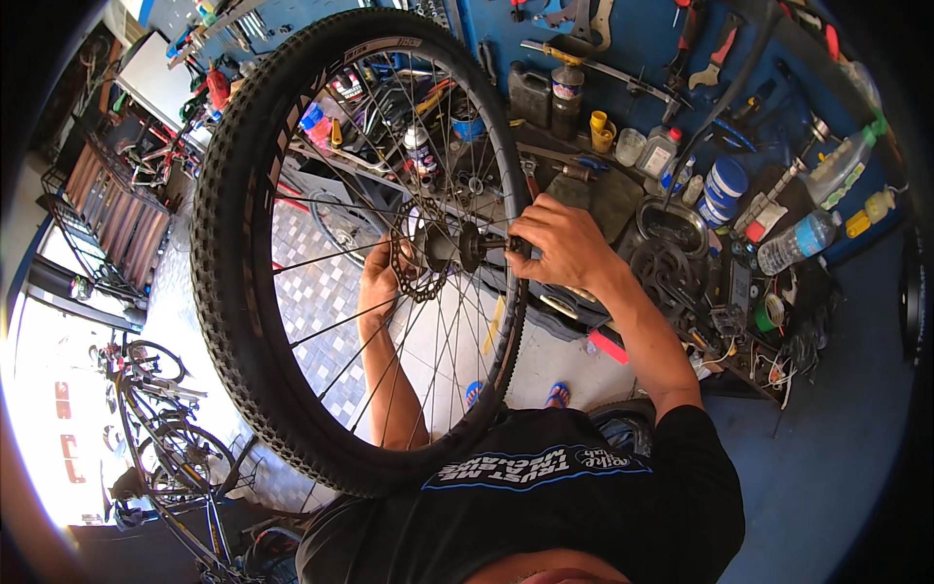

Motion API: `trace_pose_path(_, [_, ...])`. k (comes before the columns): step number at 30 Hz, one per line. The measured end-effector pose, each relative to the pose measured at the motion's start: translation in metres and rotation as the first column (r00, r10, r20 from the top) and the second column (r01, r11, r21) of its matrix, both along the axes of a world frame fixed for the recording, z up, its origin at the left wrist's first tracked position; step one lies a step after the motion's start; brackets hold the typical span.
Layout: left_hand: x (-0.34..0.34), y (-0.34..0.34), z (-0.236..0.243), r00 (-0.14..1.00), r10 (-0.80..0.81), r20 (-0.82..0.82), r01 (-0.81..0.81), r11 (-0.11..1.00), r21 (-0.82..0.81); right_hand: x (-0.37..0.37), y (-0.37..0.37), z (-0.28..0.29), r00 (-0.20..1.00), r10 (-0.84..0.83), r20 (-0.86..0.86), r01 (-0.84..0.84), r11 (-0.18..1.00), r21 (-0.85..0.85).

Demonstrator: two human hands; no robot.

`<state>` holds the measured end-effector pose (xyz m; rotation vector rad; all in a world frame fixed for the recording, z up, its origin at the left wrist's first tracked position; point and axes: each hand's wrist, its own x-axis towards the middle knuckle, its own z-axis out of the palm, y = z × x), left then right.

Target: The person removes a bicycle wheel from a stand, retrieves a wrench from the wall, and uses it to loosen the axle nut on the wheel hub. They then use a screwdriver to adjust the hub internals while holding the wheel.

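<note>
A bicycle wheel [229, 243] with a black knobby tyre stands upright in front of my chest. Its black hub [440, 247] carries a perforated brake disc [420, 282] on the left side. My left hand [377, 280] is closed at the hub's disc end, seen partly through the spokes, and the disc hides some of its fingertips. On the other side, my right hand [564, 243] pinches a small dark piece at the end of the axle [496, 244] between thumb and fingers. What exactly that piece is, I cannot make out.
A cluttered workbench [593, 200] lies beyond and right of the wheel, with a blue tub [723, 185], a clear bottle [800, 243] and chainrings [662, 273]. Tools hang on the blue wall [632, 49]. Several bicycles [180, 448] stand at the left.
</note>
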<state>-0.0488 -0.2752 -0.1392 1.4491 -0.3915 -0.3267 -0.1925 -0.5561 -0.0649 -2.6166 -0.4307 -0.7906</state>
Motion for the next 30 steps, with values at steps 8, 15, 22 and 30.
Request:
trace_pose_path(8, [0.012,0.008,-0.018,0.999,0.006,-0.046,-0.005,1.0,0.024,0.003,0.0,0.0,0.999,0.029,0.03,-0.029,1.0,-0.003])
trace_pose_path(15, [0.01,0.01,-0.02,0.994,-0.038,-0.106,0.033,0.998,-0.044,0.002,0.0,0.001,0.999,0.03,0.019,-0.03,1.0,0.004])
trace_pose_path(22, [0.0,0.002,-0.012,1.0,0.003,0.018,-0.003,1.0,0.009,0.001,-0.001,-0.001,1.0,0.007,0.019,-0.007,1.0,0.001])
trace_pose_path(30, [0.022,0.013,-0.02,0.999,-0.04,-0.001,0.04,0.979,0.198,0.0,0.0,0.002,1.0,0.012,0.011,-0.012,1.0,-0.001])
